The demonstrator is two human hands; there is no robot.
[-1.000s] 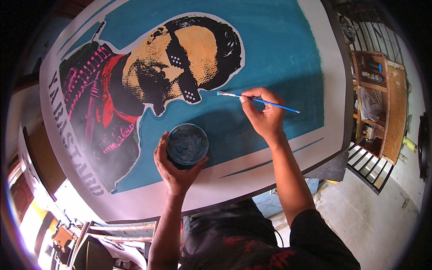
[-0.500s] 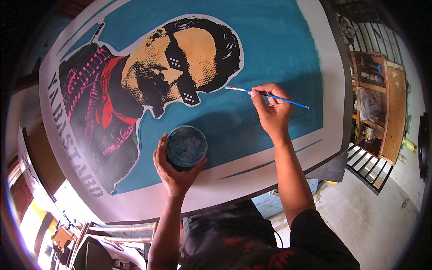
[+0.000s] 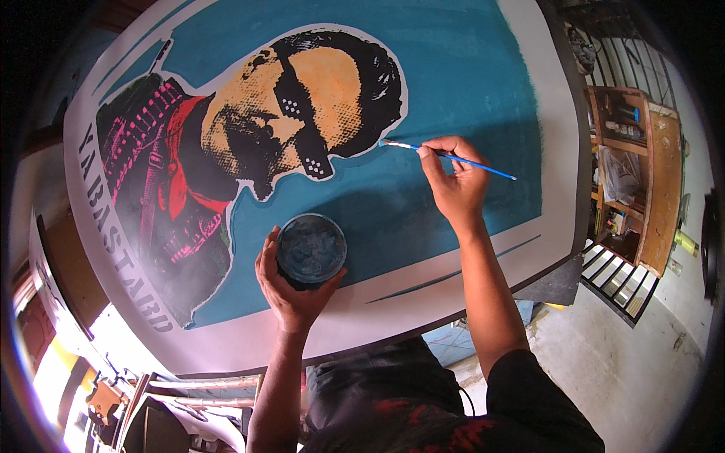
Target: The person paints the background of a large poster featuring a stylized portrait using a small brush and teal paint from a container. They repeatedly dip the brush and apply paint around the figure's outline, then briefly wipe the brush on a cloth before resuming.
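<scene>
A thin blue-handled paintbrush [image 3: 462,160] is pinched between the thumb and fingers of my right hand [image 3: 459,177]. Its bristle tip meets the painting beside the white outline of the painted head. My left hand [image 3: 293,291] wraps round a round paint pot [image 3: 311,249] from below, its mouth facing up and its inside smeared with blue-grey paint. Under both hands lies a large painting [image 3: 423,219]: a sideways portrait with pixelated dark glasses, a red scarf and a pink-marked dark jacket on a teal ground, edged by a white border with stencilled lettering.
At the right stands an open wooden shelf [image 3: 655,181] holding bottles and a plastic bag [image 3: 619,174]. A black slatted rack [image 3: 619,283] sits below it on the pale floor [image 3: 596,370]. Bamboo poles [image 3: 204,383] and assorted items crowd the lower left.
The brush tip has shifted slightly up and right along the white outline. My left hand and the paint pot have barely moved.
</scene>
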